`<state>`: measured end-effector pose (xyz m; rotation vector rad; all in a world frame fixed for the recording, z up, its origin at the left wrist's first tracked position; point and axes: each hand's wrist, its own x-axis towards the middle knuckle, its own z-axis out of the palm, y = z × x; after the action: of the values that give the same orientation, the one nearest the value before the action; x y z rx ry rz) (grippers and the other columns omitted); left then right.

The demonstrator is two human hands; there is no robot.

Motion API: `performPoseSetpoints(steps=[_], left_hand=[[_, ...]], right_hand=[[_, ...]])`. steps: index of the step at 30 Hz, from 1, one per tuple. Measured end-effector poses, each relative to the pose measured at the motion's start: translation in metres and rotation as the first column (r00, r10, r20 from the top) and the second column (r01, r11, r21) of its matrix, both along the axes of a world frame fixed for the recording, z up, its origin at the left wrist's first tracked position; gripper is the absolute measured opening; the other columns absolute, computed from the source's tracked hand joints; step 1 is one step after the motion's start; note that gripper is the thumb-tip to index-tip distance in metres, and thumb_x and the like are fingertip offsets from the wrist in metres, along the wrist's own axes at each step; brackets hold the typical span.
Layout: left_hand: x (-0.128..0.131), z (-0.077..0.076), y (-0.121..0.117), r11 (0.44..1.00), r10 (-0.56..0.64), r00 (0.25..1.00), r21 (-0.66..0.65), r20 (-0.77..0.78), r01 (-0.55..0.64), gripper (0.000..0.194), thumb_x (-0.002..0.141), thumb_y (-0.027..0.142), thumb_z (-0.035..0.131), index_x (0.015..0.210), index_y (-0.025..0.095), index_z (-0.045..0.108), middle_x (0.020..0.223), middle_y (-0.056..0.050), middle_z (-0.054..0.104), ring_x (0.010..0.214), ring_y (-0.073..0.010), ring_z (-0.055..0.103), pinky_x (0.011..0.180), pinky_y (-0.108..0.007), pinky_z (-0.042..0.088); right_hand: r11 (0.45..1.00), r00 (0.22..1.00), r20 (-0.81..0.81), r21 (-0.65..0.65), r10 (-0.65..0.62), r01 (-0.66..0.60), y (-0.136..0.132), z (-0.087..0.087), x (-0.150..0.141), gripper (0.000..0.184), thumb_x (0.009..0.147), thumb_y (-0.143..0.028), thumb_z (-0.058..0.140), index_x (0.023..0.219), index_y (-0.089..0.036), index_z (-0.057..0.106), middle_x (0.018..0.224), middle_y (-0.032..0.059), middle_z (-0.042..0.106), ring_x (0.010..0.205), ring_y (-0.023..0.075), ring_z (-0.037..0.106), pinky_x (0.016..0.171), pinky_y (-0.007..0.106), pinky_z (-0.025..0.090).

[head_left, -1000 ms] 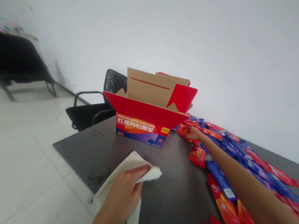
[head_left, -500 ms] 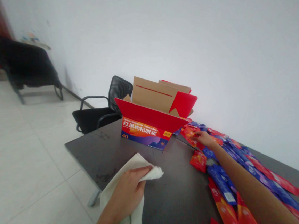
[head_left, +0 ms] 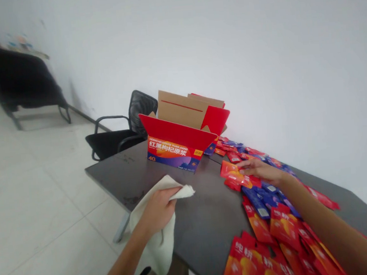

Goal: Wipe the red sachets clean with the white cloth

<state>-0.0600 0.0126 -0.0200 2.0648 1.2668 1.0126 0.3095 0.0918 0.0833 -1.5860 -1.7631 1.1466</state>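
Observation:
A pale cloth [head_left: 160,255] is bunched in my left hand [head_left: 158,212], closed over the dark table's front left part, and its lower end hangs past the edge. On the right, my right hand [head_left: 260,169] grips a red-orange sachet [head_left: 233,172] between thumb and fingers, just above other sachets. Beneath and beside it lie blue sachets [head_left: 256,201], and nearer to me is a heap of red sachets [head_left: 246,262]. My right forearm hides some of the pile.
An open red and blue carton [head_left: 172,153] with raised flaps stands at the table's far end, another carton partly behind it. Beyond the table [head_left: 202,208] are a black chair [head_left: 116,139] and a dark armchair [head_left: 21,83]. A white wall runs along the back.
My right hand has come nearer and lifted a red sachet from the pile. My left hand keeps its hold on the cloth. The view has shifted, showing more red sachets in front.

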Motion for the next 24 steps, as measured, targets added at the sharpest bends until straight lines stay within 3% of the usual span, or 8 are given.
performPoseSetpoints(steps=[3, 5, 7, 14, 19, 24], left_hand=[[0.0, 0.0, 0.0, 1.0, 0.01, 1.0, 0.029, -0.029, -0.009, 0.046, 0.082, 0.008, 0.046, 0.119, 0.026, 0.066, 0.115, -0.002, 0.07, 0.106, -0.0204, 0.064, 0.099, -0.03, 0.044], [0.0, -0.001, 0.0, 0.999, 0.017, 0.999, 0.042, -0.042, -0.015, 0.047, 0.082, 0.008, 0.046, 0.12, 0.027, 0.066, 0.113, -0.001, 0.071, 0.105, -0.0204, 0.064, 0.097, -0.031, 0.044], [0.0, -0.001, 0.001, 0.999, 0.009, 0.999, 0.05, -0.041, -0.007, 0.047, 0.082, 0.008, 0.045, 0.119, 0.027, 0.066, 0.114, 0.0, 0.071, 0.104, -0.0198, 0.065, 0.095, -0.03, 0.046], [0.001, -0.006, 0.003, 0.997, 0.016, 0.998, 0.081, -0.061, -0.011, 0.047, 0.082, 0.008, 0.045, 0.122, 0.024, 0.064, 0.118, -0.003, 0.068, 0.109, -0.0201, 0.063, 0.099, -0.031, 0.043], [0.001, -0.002, 0.002, 0.996, 0.021, 0.998, 0.087, -0.066, -0.016, 0.047, 0.081, 0.007, 0.046, 0.12, 0.025, 0.065, 0.114, -0.002, 0.07, 0.105, -0.02, 0.065, 0.095, -0.03, 0.045], [0.002, -0.001, 0.001, 0.995, -0.005, 1.0, 0.104, -0.031, 0.008, 0.047, 0.081, 0.006, 0.045, 0.119, 0.026, 0.065, 0.114, 0.0, 0.07, 0.105, -0.0176, 0.064, 0.096, -0.027, 0.044]], right_hand=[[0.977, 0.982, 0.001, -0.097, 0.191, -0.19, -0.023, -0.007, -0.035, 0.045, 0.062, -0.039, 0.081, 0.098, -0.014, 0.072, 0.091, 0.0062, 0.073, 0.078, 0.0153, 0.064, 0.076, 0.027, 0.05], [0.923, 0.944, -0.044, -0.2, 0.327, -0.329, -0.029, -0.015, -0.057, 0.046, 0.064, -0.039, 0.079, 0.102, -0.014, 0.071, 0.095, 0.0067, 0.073, 0.079, 0.0152, 0.065, 0.076, 0.027, 0.05], [0.882, 0.919, -0.078, -0.263, 0.386, -0.392, -0.027, -0.027, -0.074, 0.047, 0.063, -0.037, 0.081, 0.103, -0.014, 0.071, 0.098, 0.0068, 0.073, 0.081, 0.0148, 0.066, 0.077, 0.026, 0.05], [0.867, 0.915, -0.101, -0.293, 0.39, -0.402, 0.002, -0.066, -0.084, 0.053, 0.052, -0.037, 0.086, 0.097, -0.012, 0.072, 0.088, 0.0075, 0.074, 0.077, 0.0145, 0.067, 0.074, 0.026, 0.051], [0.859, 0.903, -0.113, -0.281, 0.414, -0.428, 0.014, -0.071, -0.085, 0.056, 0.051, -0.036, 0.086, 0.1, -0.013, 0.072, 0.091, 0.0087, 0.074, 0.079, 0.016, 0.069, 0.076, 0.028, 0.052], [0.856, 0.888, -0.11, -0.236, 0.446, -0.459, 0.026, -0.072, -0.106, 0.051, 0.05, -0.032, 0.085, 0.096, -0.012, 0.073, 0.087, 0.0093, 0.075, 0.078, 0.0179, 0.069, 0.076, 0.03, 0.054]])
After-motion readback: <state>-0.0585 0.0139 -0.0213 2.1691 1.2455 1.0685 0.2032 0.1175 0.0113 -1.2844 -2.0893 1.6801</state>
